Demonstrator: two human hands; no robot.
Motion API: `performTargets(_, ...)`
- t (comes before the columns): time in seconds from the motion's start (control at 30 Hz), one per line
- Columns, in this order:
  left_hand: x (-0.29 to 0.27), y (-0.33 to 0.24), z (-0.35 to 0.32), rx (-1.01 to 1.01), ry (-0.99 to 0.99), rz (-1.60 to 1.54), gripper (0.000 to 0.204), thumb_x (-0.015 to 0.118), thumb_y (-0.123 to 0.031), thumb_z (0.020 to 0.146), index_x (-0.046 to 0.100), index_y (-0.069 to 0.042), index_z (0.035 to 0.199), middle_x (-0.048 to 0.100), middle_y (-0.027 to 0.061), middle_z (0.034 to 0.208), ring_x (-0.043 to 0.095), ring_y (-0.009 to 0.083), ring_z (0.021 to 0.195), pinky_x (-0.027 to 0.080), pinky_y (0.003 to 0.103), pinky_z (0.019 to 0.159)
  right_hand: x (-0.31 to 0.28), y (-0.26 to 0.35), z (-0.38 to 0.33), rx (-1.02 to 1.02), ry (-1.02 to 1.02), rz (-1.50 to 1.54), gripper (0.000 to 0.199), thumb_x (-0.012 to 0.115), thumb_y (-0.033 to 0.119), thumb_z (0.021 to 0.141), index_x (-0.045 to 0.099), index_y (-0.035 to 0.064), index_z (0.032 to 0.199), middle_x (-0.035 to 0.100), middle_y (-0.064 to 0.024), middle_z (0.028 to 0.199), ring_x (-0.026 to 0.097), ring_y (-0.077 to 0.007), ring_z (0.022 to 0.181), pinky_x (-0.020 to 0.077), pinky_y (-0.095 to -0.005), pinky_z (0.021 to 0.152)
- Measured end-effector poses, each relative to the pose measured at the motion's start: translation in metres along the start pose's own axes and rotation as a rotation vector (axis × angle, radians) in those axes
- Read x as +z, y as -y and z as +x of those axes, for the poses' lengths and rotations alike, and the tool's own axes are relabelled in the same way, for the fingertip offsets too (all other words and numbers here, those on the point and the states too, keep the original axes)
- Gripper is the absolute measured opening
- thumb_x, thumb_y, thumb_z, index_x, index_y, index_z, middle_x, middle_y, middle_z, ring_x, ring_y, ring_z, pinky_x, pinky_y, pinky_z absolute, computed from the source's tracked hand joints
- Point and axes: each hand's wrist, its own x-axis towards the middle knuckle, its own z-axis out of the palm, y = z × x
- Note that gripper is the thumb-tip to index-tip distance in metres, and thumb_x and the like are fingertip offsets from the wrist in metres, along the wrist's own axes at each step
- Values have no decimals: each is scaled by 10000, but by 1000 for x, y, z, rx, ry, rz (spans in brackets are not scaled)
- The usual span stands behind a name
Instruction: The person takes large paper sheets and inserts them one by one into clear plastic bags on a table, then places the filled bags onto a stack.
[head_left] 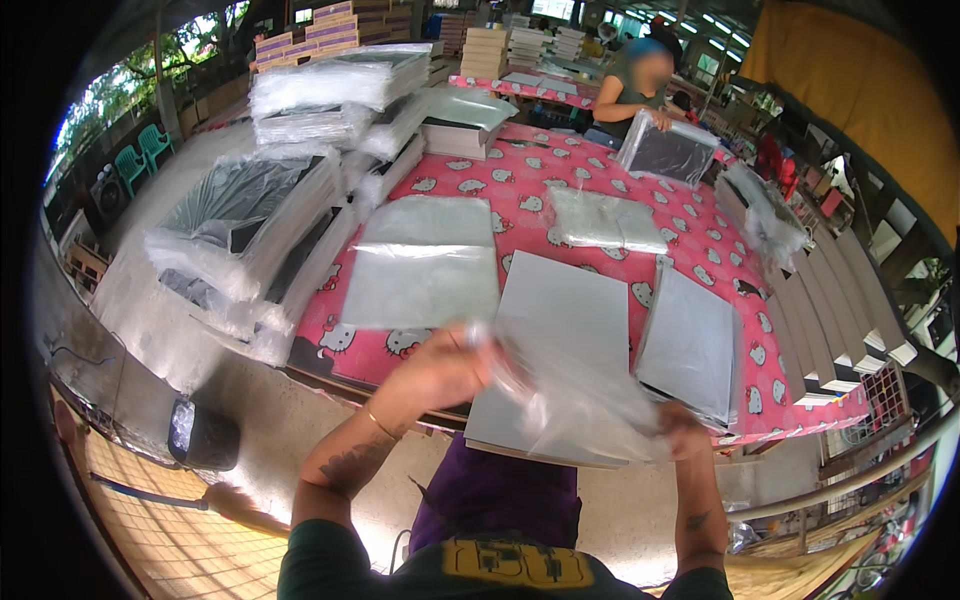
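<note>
A clear plastic bag (585, 385), smeared by motion, stretches between my two hands. My left hand (462, 362) grips its upper left end, and my right hand (682, 432) is closed at its lower right corner, partly blurred. Beneath the bag lies a stack of pale grey flat boards (565, 300) at the table's near edge, partly covered by the plastic. Just right of it rests a similar board wrapped in plastic (690, 345). Flat clear bags (425, 265) are piled to the left of the boards, close to my left hand.
A pink patterned cloth covers the table (520, 180). Tall piles of plastic-wrapped dark panels (250, 210) stand at the left. Another folded plastic pile (607, 220) lies mid-table. Across it, a co-worker (635, 90) handles a bagged panel (668, 150). Pale boards (835, 300) line the right edge.
</note>
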Motion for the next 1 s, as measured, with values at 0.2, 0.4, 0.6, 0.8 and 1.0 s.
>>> performTargets(0.2,-39,4,-28,-719,271,817,409,618,-316,885,580,21,1115,648,82,1000,616,133,830,481,266,795,6,-49,-39,-265,-347,537,525,577,430,861,588,-89,941,633,-169,852,600,-253,700,500,-375,661)
performTargets(0.4,-13,29,-80,-366,-89,95,426,665,-213,850,569,16,1196,664,76,987,614,137,906,487,260,787,40,-73,-78,-115,-173,556,370,641,290,748,600,-61,855,627,-185,885,598,-286,780,485,-401,677)
performTargets(0.6,-20,66,-126,-755,149,787,273,656,-186,837,613,18,1014,649,89,802,592,131,797,465,256,705,64,-63,-98,95,-169,657,371,634,220,739,554,-30,1001,604,-145,857,586,-250,775,461,-357,709)
performTargets(0.8,-15,90,-109,-79,-509,887,205,460,44,812,505,-24,1000,591,53,769,482,71,571,392,206,495,106,-83,-70,164,-740,-302,382,521,-37,799,506,18,1178,550,-55,844,512,-109,668,438,-247,599)
performTargets(1.0,-17,121,-98,-159,-799,934,490,460,26,822,457,24,1312,583,32,743,487,44,592,400,194,510,108,-112,-42,64,-1098,-471,582,408,-101,805,431,43,1368,602,-120,826,554,-112,725,455,-232,671)
